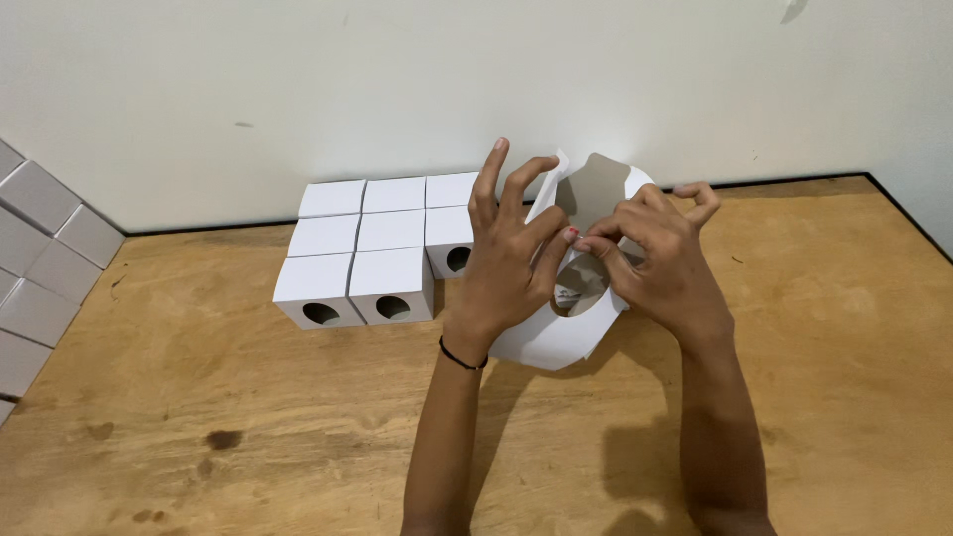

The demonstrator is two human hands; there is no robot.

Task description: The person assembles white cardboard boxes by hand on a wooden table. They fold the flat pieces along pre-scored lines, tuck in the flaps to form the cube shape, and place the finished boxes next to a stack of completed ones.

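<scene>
Both hands meet over a wooden table (248,397), just right of a block of folded white boxes (372,248). Between them is a white cardboard blank (556,342) with a round cut-out, still unformed — curved and partly open, its lower edge close to the table top and its upper flaps rising toward the wall (397,79). The left hand (511,258) grips the blank's left side, thumb and middle fingers pinched on a flap while the index finger sticks up. The right hand (660,258) pinches the card from the other side, its fingertips touching the left hand's.

The block of boxes stands against the wall, three across. Those with a visible front face show a round hole there, and each hole is dark — contents cannot be told. Far left of the block, a stack of grey-white boxes (40,258) sits at the table's edge.
</scene>
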